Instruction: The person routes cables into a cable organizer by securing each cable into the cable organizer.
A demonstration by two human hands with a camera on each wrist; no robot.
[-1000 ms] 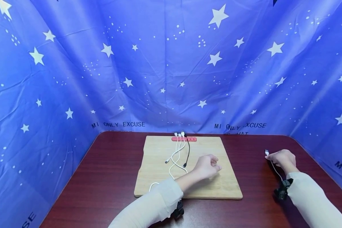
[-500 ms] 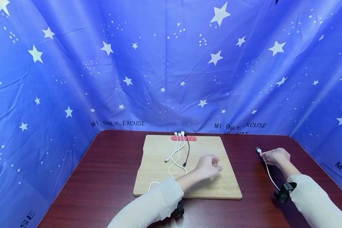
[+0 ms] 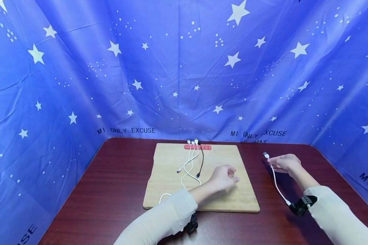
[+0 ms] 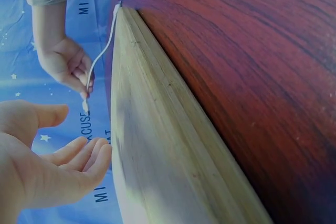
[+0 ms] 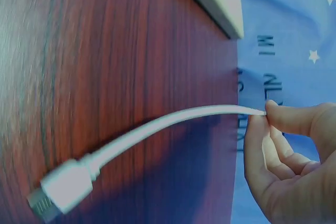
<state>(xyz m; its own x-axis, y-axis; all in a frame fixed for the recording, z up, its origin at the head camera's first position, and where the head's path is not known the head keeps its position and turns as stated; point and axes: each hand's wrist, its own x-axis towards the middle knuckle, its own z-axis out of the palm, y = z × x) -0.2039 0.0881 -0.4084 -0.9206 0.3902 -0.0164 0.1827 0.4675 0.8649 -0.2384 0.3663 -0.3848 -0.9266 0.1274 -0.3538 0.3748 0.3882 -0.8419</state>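
My right hand [image 3: 286, 162] pinches a short white USB cable [image 3: 276, 183] between thumb and forefinger, just behind its USB plug [image 3: 266, 155]. The cable's other plug [image 5: 65, 187] dangles toward my wrist, large in the right wrist view. My left hand [image 3: 223, 177] hovers over the right part of the wooden board [image 3: 233, 197] with fingers loosely bent and nothing between them. At the board's far edge a red cable holder [image 3: 206, 147] grips several cables: white cables [image 3: 192, 166] and a black cable [image 3: 202, 160], their ends trailing toward me across the wood.
The board lies on a dark red wooden table [image 3: 110, 183]. A blue star-printed curtain [image 3: 178, 68] closes off the back and both sides. One white cable [image 3: 165, 195] runs partly beneath my left forearm.
My right hand has lifted the white USB cable and moved left toward the board, so the cable's lower end now swings clear of the wrist. My left hand has stayed put.
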